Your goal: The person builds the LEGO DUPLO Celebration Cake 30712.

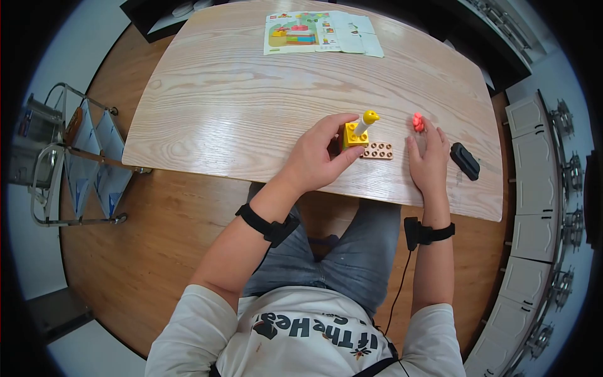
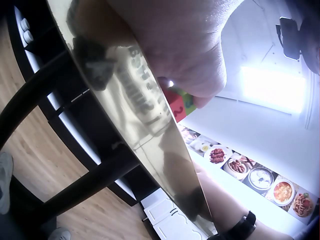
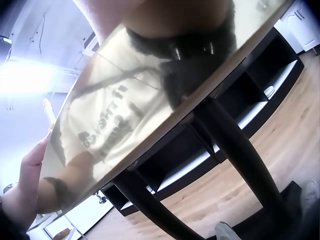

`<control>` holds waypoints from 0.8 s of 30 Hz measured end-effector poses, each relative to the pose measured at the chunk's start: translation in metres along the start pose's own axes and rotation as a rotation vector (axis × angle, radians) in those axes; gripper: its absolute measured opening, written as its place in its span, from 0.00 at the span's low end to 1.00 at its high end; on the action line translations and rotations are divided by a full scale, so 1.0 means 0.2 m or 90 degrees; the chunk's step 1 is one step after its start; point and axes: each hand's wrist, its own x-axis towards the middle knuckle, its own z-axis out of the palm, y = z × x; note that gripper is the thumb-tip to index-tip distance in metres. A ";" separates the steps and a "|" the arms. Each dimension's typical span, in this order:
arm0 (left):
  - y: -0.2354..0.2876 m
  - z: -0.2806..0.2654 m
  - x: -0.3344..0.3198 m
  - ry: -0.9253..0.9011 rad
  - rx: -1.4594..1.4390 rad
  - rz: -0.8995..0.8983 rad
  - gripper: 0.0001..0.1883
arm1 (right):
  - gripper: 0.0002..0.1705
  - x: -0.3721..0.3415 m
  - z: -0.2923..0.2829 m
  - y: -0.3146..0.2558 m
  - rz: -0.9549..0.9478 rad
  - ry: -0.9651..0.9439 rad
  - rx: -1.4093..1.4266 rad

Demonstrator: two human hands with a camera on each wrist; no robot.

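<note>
Fingers and thumb of the left hand clamp a yellow-topped plastic block stack bearing a white candle, near a brown studded plate. The right hand's fingers lie loosely apart by a coral-pink plastic piece; I can't tell if they touch. The left wrist view reveals the stack's red side, unseen from the head. The white shirt reads "If The Hea".

I'm looking in on what seems a kitchen or dining room, judging by the white cupboards along one side, the wheeled trolley, wooden table and row of food photos.
</note>
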 end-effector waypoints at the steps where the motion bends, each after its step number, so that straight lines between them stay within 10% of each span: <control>1: 0.01 -0.01 0.00 -0.001 0.009 0.001 0.30 | 0.31 -0.01 0.00 0.00 -0.004 0.010 0.004; 7: -0.01 0.00 0.00 -0.006 0.004 -0.008 0.31 | 0.27 -0.03 -0.04 -0.02 -0.085 0.057 0.042; 19: -0.02 0.00 -0.02 -0.023 -0.023 -0.048 0.29 | 0.25 -0.18 -0.05 -0.09 0.184 0.171 0.170; 24: -0.01 0.00 -0.02 -0.027 -0.028 -0.045 0.29 | 0.23 -0.20 -0.06 -0.10 0.023 0.124 0.291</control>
